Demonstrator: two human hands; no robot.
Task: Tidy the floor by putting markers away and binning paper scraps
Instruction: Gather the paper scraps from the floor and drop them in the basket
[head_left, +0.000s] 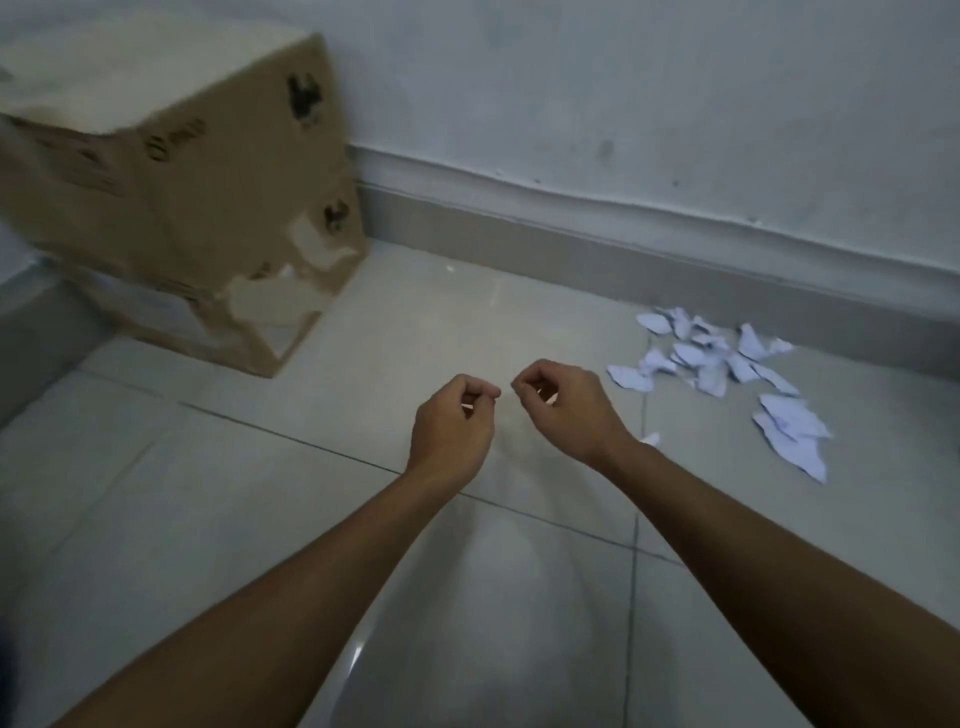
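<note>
In the head view, both bare forearms reach forward over the pale tiled floor (260, 493). The left hand (452, 423) and the right hand (563, 405) are held close to each other above the floor, not touching, with a small gap between their fingertips. Each hand has its fingers curled and its thumb pressed to the forefinger, as in a pinch. Something thin and pale shows at the left fingers, but the picture is too blurred to tell what each hand pinches. A faint translucent shape hangs below the hands; it cannot be told what it is.

The paper scraps (727, 364) lie in a loose heap on the floor to the right of the hands, near the skirting board (571, 249) at the foot of the wall (623, 104). One small scrap (652, 439) lies apart, just beside the right wrist. A worn cardboard box (197, 208), its surface torn in places, stands on the floor at the far left against the wall. No markers show in this view.
</note>
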